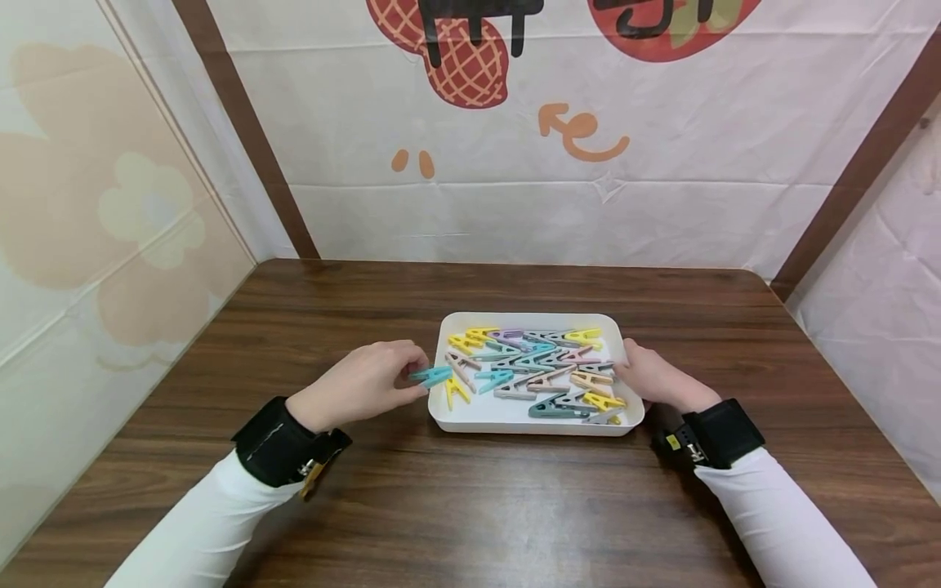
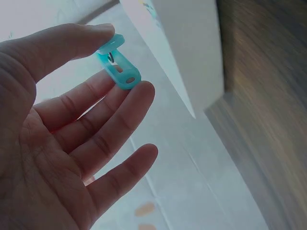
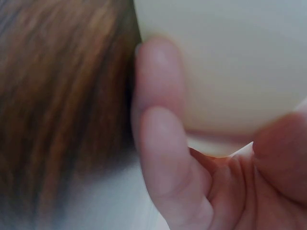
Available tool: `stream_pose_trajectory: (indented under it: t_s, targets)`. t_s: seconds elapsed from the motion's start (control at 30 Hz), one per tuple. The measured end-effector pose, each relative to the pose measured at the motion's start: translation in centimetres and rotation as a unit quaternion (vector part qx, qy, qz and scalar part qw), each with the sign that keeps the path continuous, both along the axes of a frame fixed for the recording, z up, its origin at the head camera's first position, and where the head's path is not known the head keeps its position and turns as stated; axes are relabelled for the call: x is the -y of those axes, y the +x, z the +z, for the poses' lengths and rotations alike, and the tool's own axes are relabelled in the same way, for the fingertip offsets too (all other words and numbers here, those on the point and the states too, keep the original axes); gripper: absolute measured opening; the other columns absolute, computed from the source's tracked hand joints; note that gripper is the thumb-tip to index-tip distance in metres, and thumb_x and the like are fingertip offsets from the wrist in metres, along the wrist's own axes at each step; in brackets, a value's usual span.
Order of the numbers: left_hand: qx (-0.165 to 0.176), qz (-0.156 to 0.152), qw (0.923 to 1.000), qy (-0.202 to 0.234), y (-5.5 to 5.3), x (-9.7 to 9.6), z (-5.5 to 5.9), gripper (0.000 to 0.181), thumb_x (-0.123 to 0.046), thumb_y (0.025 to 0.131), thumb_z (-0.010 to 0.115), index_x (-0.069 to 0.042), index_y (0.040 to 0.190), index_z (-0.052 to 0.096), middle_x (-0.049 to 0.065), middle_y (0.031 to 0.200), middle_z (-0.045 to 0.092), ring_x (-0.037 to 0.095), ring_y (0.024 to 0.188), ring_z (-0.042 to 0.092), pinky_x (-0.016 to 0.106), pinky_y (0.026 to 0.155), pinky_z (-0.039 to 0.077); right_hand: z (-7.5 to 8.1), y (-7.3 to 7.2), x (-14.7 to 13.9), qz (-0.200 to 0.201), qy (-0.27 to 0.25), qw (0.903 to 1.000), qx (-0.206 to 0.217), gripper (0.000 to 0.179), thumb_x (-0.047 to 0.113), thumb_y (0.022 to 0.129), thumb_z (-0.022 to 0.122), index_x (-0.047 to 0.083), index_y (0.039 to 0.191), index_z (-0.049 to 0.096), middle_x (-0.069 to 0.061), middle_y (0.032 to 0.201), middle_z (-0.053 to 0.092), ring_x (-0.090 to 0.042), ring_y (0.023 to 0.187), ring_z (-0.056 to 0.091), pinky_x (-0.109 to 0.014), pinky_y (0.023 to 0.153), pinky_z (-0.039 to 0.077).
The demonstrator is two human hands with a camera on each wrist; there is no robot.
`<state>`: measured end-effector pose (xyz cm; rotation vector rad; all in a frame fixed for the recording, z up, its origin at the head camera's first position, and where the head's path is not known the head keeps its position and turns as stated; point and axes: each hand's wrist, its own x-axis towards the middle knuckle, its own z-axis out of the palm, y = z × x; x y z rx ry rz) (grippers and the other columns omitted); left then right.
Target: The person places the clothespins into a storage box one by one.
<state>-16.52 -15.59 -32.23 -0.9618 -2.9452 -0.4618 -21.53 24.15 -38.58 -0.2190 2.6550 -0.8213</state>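
My left hand [image 1: 371, 382] is just off the left end of a white tray [image 1: 515, 427]. Between its thumb and fingers it pinches a turquoise clothespin [image 1: 432, 376], which overlaps the tray's left rim in the head view. The left wrist view shows the thumb on one handle of that clothespin [image 2: 123, 72] and the fingertips on the other, the little finger held apart. At the opposite end, my right hand [image 1: 653, 376] grips the tray by its right side. In the right wrist view, curled fingers [image 3: 163, 143] lie against the pale tray wall [image 3: 240, 67].
Several clothespins lie jumbled in the tray, among them yellow clips [image 1: 604, 401], a dark green one [image 1: 555, 408], a purple one [image 1: 507, 334] and beige ones [image 1: 590, 382]. The tray stands on a brown wooden table [image 1: 456, 506]. A printed white cloth [image 1: 500, 220] hangs behind it.
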Motion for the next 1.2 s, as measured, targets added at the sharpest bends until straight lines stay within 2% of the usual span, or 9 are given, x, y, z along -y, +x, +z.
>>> stream_pose_trajectory:
  t_s: [0.2,0.5,0.63,0.83,1.0,1.2]
  targets:
    - [-0.002,-0.044,0.9987,-0.026,-0.5,-2.2,0.4,0.023,-0.022,0.083,0.077,-0.011,0.101,0.066,-0.002,0.088,0.06,0.011,0.069,0.048,0.026,0.061,0.042,0.1,0.0,0.0,-0.002,0.002,1.0,0.005,0.052,0.013,0.102,0.039,-0.015,0.14,0.019,-0.03,0.107,0.054,-0.02,0.058,0.058,-0.034,0.049,0.049]
    - [0.005,-0.109,0.9901,-0.088,-1.4,-5.3,0.1,0.026,-0.024,0.084,0.076,-0.009,0.105,0.068,0.001,0.098,0.065,0.013,0.08,0.054,0.029,0.073,0.048,0.1,0.0,0.1,-0.003,-0.001,1.0,0.003,0.051,0.013,0.101,0.039,-0.015,0.139,0.019,-0.028,0.105,0.054,-0.02,0.057,0.058,-0.033,0.048,0.049]
    - [0.018,-0.131,0.9833,-0.125,-1.8,-6.4,-0.4,0.023,-0.025,0.084,0.076,-0.011,0.101,0.069,0.0,0.094,0.066,0.013,0.077,0.052,0.027,0.072,0.046,0.0,0.0,0.1,0.0,0.002,1.0,0.001,0.052,0.013,0.101,0.039,-0.016,0.139,0.019,-0.03,0.107,0.053,-0.021,0.058,0.058,-0.033,0.048,0.049]
    - [0.027,-0.165,0.9691,-0.181,-2.4,-8.2,-0.7,0.018,-0.023,0.084,0.077,-0.011,0.096,0.069,-0.003,0.085,0.063,0.012,0.074,0.05,0.027,0.07,0.044,-0.1,-0.1,0.0,0.0,0.002,1.0,0.002,0.053,0.013,0.101,0.039,-0.016,0.14,0.018,-0.032,0.111,0.052,-0.02,0.058,0.058,-0.034,0.048,0.049]
    - [0.038,-0.178,0.9606,-0.211,-2.7,-9.6,-1.0,0.016,-0.022,0.086,0.075,-0.009,0.093,0.068,-0.003,0.078,0.058,0.013,0.069,0.045,0.026,0.063,0.037,-0.1,-0.1,0.1,0.001,0.0,1.0,0.003,0.053,0.013,0.101,0.039,-0.016,0.14,0.018,-0.032,0.111,0.052,-0.02,0.059,0.058,-0.034,0.049,0.049]
    - [0.031,-0.173,0.955,-0.239,-3.1,-11.0,-1.3,0.024,-0.025,0.087,0.073,-0.008,0.103,0.067,-0.001,0.085,0.061,0.013,0.074,0.049,0.026,0.068,0.041,-0.1,0.0,0.1,0.002,0.0,1.0,0.0,0.053,0.013,0.102,0.04,-0.017,0.14,0.018,-0.033,0.112,0.051,-0.021,0.059,0.058,-0.034,0.049,0.049]
